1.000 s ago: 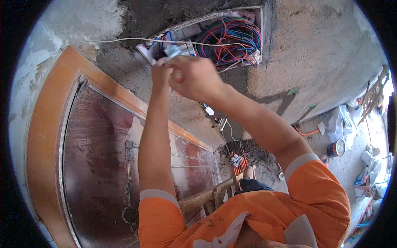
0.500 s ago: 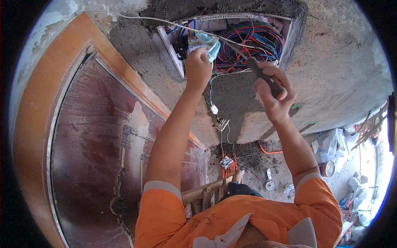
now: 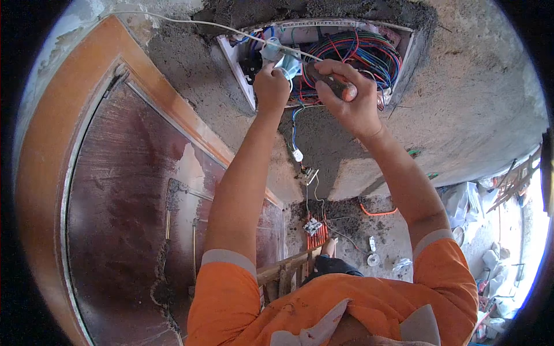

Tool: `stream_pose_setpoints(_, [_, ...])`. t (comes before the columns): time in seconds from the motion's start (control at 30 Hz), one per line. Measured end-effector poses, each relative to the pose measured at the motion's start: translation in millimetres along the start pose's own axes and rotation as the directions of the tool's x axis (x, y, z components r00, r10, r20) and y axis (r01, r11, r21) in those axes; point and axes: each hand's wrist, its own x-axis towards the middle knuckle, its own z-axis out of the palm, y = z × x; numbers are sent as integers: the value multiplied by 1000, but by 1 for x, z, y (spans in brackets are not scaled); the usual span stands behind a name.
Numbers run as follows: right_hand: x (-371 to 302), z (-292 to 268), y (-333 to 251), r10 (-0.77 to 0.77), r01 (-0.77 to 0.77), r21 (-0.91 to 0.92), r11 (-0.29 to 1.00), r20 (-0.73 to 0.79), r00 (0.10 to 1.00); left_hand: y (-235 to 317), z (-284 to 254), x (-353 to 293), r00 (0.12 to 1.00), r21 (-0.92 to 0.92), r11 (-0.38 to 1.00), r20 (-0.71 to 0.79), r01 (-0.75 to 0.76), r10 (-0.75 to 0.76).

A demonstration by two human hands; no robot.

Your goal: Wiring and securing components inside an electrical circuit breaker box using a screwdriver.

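Observation:
My left hand is closed at the left part of a wall-mounted electrical box, its fingertips on a crumpled pale blue sheet. In my right hand is a screwdriver with a dark handle and an orange end. Its shaft points left toward the sheet; the tip is hard to make out. Right of the sheet lies a thick coil of red, blue, green and black wires. A white cable runs across the box's front, passing close to both hands.
A brown door in an orange frame stands at left. Wires hang below the box to a small white connector. Lower down are a wooden stand, an orange tube and plastic bags at right.
My right hand has moved up and left with the screwdriver, closer to my left hand. My left hand has shifted slightly, and the pale blue sheet has changed shape.

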Motion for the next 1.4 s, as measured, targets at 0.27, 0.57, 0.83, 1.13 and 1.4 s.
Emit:
stream_pose_setpoints(0.27, [30,10,15,264,-259,86,962,-53,963,-20,25,26,987,-306,938,31,162,-161])
stream_pose_setpoints(0.57, [20,8,27,249,-249,38,968,18,968,-6,46,25,958,-358,905,-80,230,-275])
stream_pose_setpoints(0.83, [11,18,4,-133,160,-245,956,126,983,1,28,20,794,277,753,74,-598,603])
stream_pose_setpoints(1.13, [14,29,10,448,-393,402,827,-49,893,-28,10,12,980,-388,907,41,-163,194])
stream_pose_setpoints(1.4, [14,-10,26,513,-450,441,777,-28,858,31,11,0,821,-675,476,391,563,-417])
